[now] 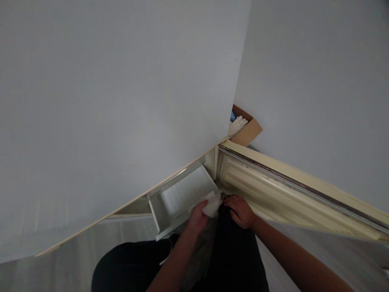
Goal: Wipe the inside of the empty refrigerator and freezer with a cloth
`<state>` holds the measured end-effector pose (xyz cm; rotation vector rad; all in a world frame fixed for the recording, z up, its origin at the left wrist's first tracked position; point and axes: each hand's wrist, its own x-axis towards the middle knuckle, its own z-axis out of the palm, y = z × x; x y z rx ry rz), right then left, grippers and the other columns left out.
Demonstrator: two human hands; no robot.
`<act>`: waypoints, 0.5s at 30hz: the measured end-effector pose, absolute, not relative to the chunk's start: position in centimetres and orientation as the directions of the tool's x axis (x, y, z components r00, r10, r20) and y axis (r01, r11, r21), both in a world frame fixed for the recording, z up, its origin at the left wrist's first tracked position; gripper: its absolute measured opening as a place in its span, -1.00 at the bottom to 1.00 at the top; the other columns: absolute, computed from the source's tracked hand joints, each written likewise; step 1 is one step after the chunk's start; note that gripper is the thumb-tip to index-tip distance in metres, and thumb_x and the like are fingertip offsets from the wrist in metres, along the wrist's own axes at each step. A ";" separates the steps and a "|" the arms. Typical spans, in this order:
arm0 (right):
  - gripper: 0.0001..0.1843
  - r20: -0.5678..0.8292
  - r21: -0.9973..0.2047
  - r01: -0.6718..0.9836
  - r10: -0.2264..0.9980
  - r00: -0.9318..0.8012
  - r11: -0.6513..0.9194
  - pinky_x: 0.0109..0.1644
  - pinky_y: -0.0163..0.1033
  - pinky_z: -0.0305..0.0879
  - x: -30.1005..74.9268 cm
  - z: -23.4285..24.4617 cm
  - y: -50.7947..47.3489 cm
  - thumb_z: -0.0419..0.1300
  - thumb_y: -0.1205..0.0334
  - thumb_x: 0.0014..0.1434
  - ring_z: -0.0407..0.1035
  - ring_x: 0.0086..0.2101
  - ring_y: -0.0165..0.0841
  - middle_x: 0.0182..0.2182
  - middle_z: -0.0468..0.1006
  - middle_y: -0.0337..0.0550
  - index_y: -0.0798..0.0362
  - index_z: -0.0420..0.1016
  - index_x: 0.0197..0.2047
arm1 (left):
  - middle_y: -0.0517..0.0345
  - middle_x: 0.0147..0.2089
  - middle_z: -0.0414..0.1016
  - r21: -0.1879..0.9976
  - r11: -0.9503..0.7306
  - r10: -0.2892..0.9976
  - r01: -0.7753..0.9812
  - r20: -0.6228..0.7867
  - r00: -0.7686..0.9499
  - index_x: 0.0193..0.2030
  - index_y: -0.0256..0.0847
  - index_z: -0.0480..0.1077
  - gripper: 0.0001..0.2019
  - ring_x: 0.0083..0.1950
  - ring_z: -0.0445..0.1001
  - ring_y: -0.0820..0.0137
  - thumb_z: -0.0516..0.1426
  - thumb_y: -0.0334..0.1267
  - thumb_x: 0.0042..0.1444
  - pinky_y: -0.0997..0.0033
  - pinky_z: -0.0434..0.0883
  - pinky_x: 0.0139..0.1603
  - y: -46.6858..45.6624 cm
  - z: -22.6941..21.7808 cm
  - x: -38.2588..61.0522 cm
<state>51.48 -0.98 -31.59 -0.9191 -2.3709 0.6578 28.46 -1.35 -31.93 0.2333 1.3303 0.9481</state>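
Observation:
My left hand [198,219] is closed around a crumpled white cloth [212,204]; whether it is fabric or paper I cannot tell. The cloth is at the right front corner of a pulled-out white drawer [186,194], whose inside looks bare. My right hand [240,211] lies over my bent knee, fingers draped across the dark trousers [235,251] and holding nothing. The drawer sticks out at an angle from a low opening beneath a large white panel [121,101]. Beside my right hand stands an open cream door [273,190] with ribbed inner moulding and a dirty dark seal line.
Behind the door's hinge corner, a cardboard box [251,132] holds a white glove [238,125] and something blue. A plain grey wall [319,81] rises at the right. Grey wood-look floor [79,251] lies below, with my other knee [127,263] at the lower left.

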 end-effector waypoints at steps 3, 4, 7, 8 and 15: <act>-0.61 0.284 -0.591 0.482 0.726 -0.626 0.647 0.15 0.15 0.28 53.3 -32.1 -1.5 -0.01 0.23 0.24 0.36 0.07 -0.06 0.07 0.51 0.11 0.06 0.40 0.09 | -0.14 0.16 0.53 0.856 0.484 0.830 -0.181 -0.515 -0.215 0.00 -0.23 0.46 -0.70 0.41 0.30 0.09 0.20 -0.20 0.14 0.07 0.20 0.46 1.0 -30.7 26.7; -0.61 0.281 -0.589 0.488 0.729 -0.624 0.644 0.15 0.15 0.28 53.6 -32.2 -1.6 -0.01 0.23 0.24 0.35 0.08 -0.06 0.08 0.50 0.11 0.06 0.40 0.09 | -0.10 0.24 0.48 0.901 0.427 0.875 -0.081 -0.434 -0.213 0.06 -0.21 0.45 -0.66 0.49 0.15 0.13 0.20 -0.22 0.13 0.11 0.08 0.51 2.3 -30.5 26.4; -0.62 0.275 -0.588 0.493 0.732 -0.623 0.641 0.16 0.15 0.27 53.8 -32.2 -1.7 -0.01 0.23 0.24 0.35 0.08 -0.06 0.07 0.50 0.12 0.06 0.39 0.09 | -0.05 0.42 0.30 0.950 0.265 0.964 0.164 -0.262 -0.041 0.16 -0.21 0.42 -0.46 0.57 -0.08 0.15 0.26 -0.38 -0.03 0.19 -0.12 0.56 6.6 -30.8 26.7; -0.62 0.277 -0.588 0.491 0.730 -0.625 0.643 0.16 0.15 0.27 53.6 -32.1 -1.6 -0.01 0.24 0.24 0.35 0.08 -0.06 0.07 0.51 0.11 0.06 0.39 0.09 | -0.07 0.45 0.24 0.950 0.221 0.972 0.222 -0.233 0.029 0.16 -0.23 0.42 -0.43 0.58 -0.11 0.14 0.27 -0.42 -0.08 0.20 -0.16 0.57 7.9 -31.0 27.0; -0.60 0.321 -0.601 0.450 0.714 -0.622 0.661 0.13 0.16 0.28 52.7 -32.0 -1.2 0.01 0.25 0.21 0.38 0.06 -0.06 0.07 0.52 0.09 0.06 0.38 0.11 | -0.21 0.28 0.42 0.880 0.162 0.915 0.447 -0.304 0.267 -0.20 -0.23 0.51 -0.71 0.53 -0.01 0.00 0.38 -0.31 -0.10 -0.02 -0.21 0.54 14.4 -33.4 29.3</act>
